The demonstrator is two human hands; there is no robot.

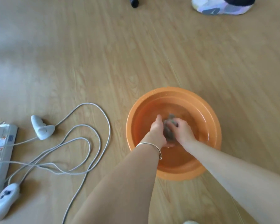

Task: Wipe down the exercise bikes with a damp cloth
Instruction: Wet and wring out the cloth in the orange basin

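Note:
An orange plastic basin point(214, 126) holding water stands on the wood floor, right of centre. Both of my hands are inside it. A grey cloth point(169, 132) is bunched up between them, partly under water and blurred. My left hand point(157, 129), with a silver bangle on the wrist, grips the cloth from the left. From the right, my right hand point(183, 129) curls its fingers round the same cloth. No exercise bike is in view.
White cables point(94, 138) loop over the floor at the left, with a white plug point(42, 128) and a power strip point(2, 147) at the left edge. Another person's sneaker point(221, 5) and a black tube end point(134, 3) sit at the top.

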